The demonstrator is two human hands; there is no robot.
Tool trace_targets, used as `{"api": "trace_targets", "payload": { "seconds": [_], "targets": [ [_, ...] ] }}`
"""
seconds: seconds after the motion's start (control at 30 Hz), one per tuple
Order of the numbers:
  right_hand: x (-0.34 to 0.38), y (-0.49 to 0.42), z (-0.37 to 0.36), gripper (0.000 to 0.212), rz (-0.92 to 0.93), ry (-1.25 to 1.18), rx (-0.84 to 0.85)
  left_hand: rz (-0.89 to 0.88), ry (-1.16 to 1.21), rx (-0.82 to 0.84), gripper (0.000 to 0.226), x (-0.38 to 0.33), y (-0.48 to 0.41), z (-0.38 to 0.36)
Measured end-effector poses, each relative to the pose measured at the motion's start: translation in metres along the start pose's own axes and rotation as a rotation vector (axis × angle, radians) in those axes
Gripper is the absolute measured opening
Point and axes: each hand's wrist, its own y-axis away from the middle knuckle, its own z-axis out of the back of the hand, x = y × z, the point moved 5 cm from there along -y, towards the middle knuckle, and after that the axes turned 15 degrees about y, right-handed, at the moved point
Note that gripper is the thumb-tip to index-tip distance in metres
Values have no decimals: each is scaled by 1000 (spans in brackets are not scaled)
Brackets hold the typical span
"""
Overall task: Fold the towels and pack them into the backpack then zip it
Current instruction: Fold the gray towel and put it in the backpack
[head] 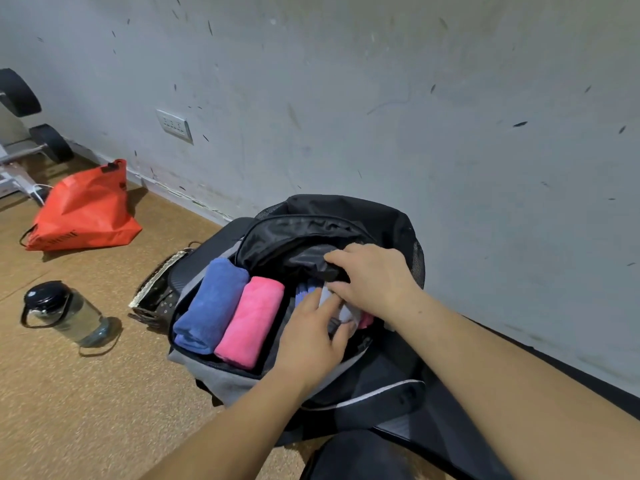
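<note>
A black and grey backpack [221,379] lies open on the floor against the wall. Inside it, a folded blue towel [211,303] and a folded pink towel [251,322] lie side by side on the left. To their right sits a white and blue patterned towel [329,299], mostly hidden by my hands. My left hand [311,336] presses down on that towel, fingers spread. My right hand [372,277] reaches over it, its fingers curled over the black inner flap [294,244] and the towel's top; what they hold is unclear.
An orange bag [83,213] lies at the left by the wall. A clear water bottle [65,313] with a black lid lies on the brown floor. A dark patterned item [156,289] sits beside the backpack. Gym equipment [24,133] stands at the far left.
</note>
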Motion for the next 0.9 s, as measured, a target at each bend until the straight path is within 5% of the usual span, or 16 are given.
{"api": "trace_targets", "payload": {
  "seconds": [0.23, 0.47, 0.57, 0.67, 0.73, 0.8, 0.9],
  "targets": [
    [-30, -3, 23, 18, -293, -373, -99, -30, 149, -144, 41, -6, -28, 3],
    [-27, -1, 14, 20, -313, -282, -47, 51, 191, -26, 49, -10, -8, 18],
    [-11, -10, 6, 24, -282, -235, -74, -17, -135, -209, 48, 3, 14, 77],
    [16, -21, 11, 53, -168, -98, -182, 291, -561, -96, 82, 42, 24, 122],
    [38, -28, 13, 70, -18, 16, -177, 453, -576, 28, 100, 62, 33, 133],
    [57, -32, 8, 63, 78, 127, -50, 513, -533, 109, 114, 70, 39, 135],
    [64, -40, -2, 63, 43, 157, 128, 503, -592, 191, 116, 71, 36, 130]
  ]
}}
